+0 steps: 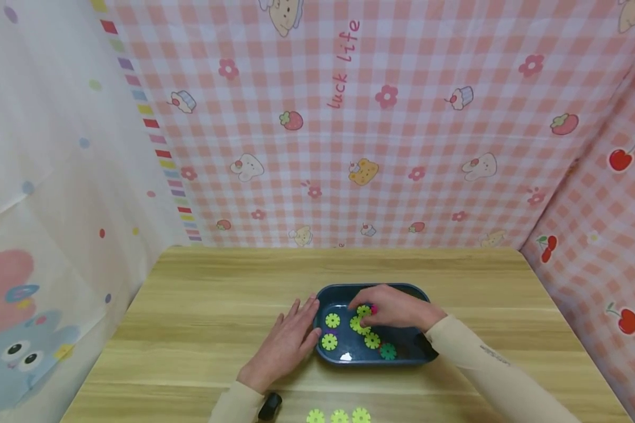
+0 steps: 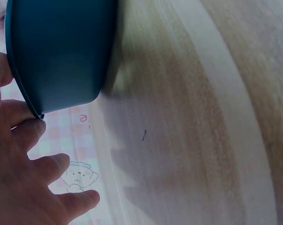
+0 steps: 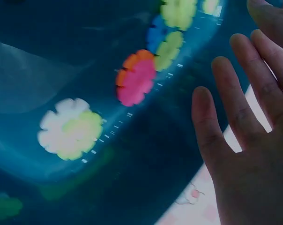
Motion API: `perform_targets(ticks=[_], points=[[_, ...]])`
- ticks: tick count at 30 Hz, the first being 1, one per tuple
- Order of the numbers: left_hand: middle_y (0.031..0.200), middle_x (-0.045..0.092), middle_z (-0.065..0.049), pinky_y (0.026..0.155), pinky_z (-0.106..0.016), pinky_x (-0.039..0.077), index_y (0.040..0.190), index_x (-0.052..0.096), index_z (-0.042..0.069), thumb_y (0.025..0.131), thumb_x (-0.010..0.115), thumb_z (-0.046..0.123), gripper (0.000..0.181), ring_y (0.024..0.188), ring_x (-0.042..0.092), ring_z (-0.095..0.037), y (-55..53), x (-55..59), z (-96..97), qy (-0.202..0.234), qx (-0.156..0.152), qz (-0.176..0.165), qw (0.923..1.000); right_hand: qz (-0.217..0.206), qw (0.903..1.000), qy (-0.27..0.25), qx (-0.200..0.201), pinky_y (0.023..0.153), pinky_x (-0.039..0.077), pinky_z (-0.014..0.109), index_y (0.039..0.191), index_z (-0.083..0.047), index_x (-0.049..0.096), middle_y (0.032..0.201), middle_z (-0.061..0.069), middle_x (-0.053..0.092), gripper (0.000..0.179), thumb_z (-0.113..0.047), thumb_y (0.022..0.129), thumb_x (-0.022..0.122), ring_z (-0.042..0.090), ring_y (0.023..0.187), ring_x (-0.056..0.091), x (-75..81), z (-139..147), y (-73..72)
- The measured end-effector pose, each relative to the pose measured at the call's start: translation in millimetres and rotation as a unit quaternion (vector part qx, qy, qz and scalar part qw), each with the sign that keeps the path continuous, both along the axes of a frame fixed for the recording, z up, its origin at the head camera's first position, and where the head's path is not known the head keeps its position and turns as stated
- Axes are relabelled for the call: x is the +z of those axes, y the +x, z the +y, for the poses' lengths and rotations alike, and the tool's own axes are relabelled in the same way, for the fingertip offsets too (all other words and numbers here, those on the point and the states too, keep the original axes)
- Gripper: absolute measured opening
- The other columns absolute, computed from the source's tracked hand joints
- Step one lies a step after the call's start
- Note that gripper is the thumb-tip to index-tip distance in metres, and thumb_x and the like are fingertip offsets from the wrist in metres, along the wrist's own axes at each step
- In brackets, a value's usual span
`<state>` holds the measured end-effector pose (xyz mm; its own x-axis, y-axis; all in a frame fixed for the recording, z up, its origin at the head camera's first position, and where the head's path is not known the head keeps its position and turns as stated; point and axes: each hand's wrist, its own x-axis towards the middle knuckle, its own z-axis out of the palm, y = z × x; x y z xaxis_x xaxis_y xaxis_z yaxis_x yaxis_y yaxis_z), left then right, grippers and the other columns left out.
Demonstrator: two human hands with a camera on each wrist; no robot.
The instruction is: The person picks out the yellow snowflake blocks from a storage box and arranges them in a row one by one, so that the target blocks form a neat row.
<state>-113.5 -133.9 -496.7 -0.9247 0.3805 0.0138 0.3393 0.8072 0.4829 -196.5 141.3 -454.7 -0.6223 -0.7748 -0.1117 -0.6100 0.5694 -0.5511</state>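
A dark blue tray [image 1: 402, 338] with rounded corners holds several notched, flower-shaped plastic discs. Yellow-green discs [image 1: 372, 340] and a green disc [image 1: 388, 351] show in it in the head view; a pink disc [image 3: 137, 84] and a blue disc [image 3: 155, 35] appear in the right wrist view. My left hand [image 1: 288, 341] lies at the tray's left end, fingers spread and fingertips at the rim. Reaching in over the tray, my right hand [image 1: 388, 305] has its thumb and forefinger close around the yellow-green discs; its fingers [image 3: 226, 79] look nearly straight, with nothing held in the right wrist view.
Three yellow-green discs [image 1: 340, 416] lie in a row on the wooden table [image 1: 217, 294] near its front edge. A black band [image 1: 270, 406] shows by the left wrist. Checked pink cloth [image 1: 317, 147] hangs behind the table, with more cloth at both sides.
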Motion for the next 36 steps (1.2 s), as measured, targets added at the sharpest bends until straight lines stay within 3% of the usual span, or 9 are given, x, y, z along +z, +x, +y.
perform_targets(ticks=[7, 18, 25, 36], points=[[0.171, 0.023, -0.004, 0.119, -0.07, 0.024, 0.164, 0.031, 0.012, 0.111, 0.046, 0.038, 0.061, 0.155, 0.021, -0.039, 2.1, -1.1, 0.5, 0.004, 0.002, 0.001, 1.0, -0.008, 0.9997, 0.023, 0.009, 0.107, 0.052, 0.044, 0.127, -0.014, 0.073, 0.128, -0.004, 0.068, 0.033, -0.016, 0.094, 0.079, 0.019, 0.118, 0.062, -19.1, -1, -7.6], [0.171, 0.022, -0.004, 0.119, -0.07, 0.024, 0.164, 0.031, 0.012, 0.111, 0.045, 0.038, 0.06, 0.155, 0.021, -0.039, 3.7, -2.3, 0.3, 0.003, -0.001, -0.002, 1.0, 0.002, 0.9993, 0.035, 0.011, 0.109, 0.049, 0.047, 0.125, -0.014, 0.074, 0.126, -0.002, 0.069, 0.033, -0.012, 0.092, 0.079, 0.019, 0.12, 0.061, -31.5, -2, -8.1], [0.172, 0.021, -0.003, 0.119, -0.069, 0.024, 0.164, 0.03, 0.013, 0.111, 0.044, 0.038, 0.061, 0.156, 0.02, -0.038, 2.2, -2.8, -0.2, 0.002, 0.001, -0.005, 1.0, 0.04, 0.9978, 0.045, 0.027, 0.108, 0.05, 0.045, 0.122, -0.015, 0.076, 0.122, -0.004, 0.068, 0.03, -0.012, 0.093, 0.079, 0.016, 0.116, 0.06, -33.4, -3, -5.8], [0.171, 0.022, -0.003, 0.119, -0.069, 0.024, 0.164, 0.031, 0.012, 0.111, 0.045, 0.038, 0.06, 0.156, 0.021, -0.039, 1.0, -1.9, 0.2, 0.001, 0.002, 0.001, 1.0, 0.056, 0.9959, 0.063, 0.032, 0.103, 0.053, 0.037, 0.125, -0.015, 0.075, 0.116, -0.006, 0.065, 0.031, -0.014, 0.094, 0.079, 0.01, 0.108, 0.058, -32.4, -7, -6.4]])
